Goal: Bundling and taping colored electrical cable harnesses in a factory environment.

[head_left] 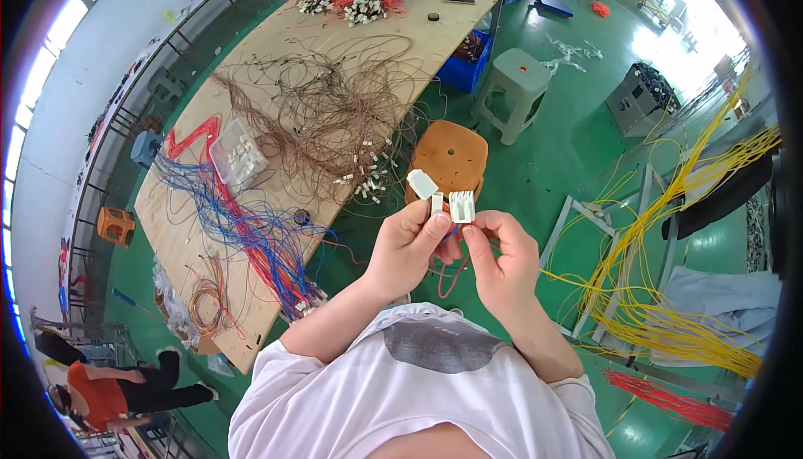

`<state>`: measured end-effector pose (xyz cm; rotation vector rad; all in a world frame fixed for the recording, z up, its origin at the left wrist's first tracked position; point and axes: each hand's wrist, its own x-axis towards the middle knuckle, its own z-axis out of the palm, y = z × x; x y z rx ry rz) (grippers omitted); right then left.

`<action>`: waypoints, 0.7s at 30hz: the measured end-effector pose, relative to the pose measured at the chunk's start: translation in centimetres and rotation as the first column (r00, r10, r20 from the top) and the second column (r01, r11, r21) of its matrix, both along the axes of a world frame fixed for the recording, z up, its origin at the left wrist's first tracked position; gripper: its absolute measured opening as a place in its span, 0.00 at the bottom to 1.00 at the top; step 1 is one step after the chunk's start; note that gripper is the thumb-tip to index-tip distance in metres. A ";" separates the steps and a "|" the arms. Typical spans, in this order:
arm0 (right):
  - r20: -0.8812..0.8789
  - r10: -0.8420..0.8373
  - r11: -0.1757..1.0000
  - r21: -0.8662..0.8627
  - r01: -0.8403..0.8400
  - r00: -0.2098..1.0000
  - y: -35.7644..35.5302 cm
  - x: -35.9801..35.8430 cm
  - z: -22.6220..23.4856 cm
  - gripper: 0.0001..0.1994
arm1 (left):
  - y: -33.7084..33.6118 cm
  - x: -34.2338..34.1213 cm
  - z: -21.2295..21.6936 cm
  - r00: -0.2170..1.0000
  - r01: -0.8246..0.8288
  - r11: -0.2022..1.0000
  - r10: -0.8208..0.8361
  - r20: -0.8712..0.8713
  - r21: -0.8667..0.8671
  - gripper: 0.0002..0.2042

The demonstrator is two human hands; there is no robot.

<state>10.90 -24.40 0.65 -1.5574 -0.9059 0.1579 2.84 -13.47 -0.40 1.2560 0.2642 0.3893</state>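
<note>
Both hands meet in front of my chest. My left hand is closed, thumb against a small white plastic connector; a broader white connector piece stands up beside it at an angle. In the fingers of my right hand is a white slotted connector housing, its slots facing up and away from me. The two hands' connectors are close together. A red wire loops down below them, with a bit of blue wire by the fingers. Where the wires enter the housings is hidden by my fingers.
A wooden table at left bears brown wires, blue wires and a clear box of white connectors. Ahead stand an orange stool and a grey stool. Yellow wires hang over a metal frame at right.
</note>
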 end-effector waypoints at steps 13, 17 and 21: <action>0.334 0.000 1.000 -0.020 0.007 0.943 0.2 -1.3 -2.0 0.13 | -0.8 0.9 0.5 0.992 -0.121 0.946 0.129 -0.006 0.300 0.12; 0.501 -0.086 0.979 -0.120 0.167 0.861 -3.2 0.8 -5.3 0.15 | 2.8 -1.5 2.4 0.963 -0.151 0.769 0.256 0.083 -0.622 0.05; 0.740 -0.146 0.749 -0.351 0.562 0.656 -14.9 8.3 -9.6 0.02 | 12.2 -10.8 6.2 0.580 -0.770 0.593 0.804 0.131 -0.236 0.08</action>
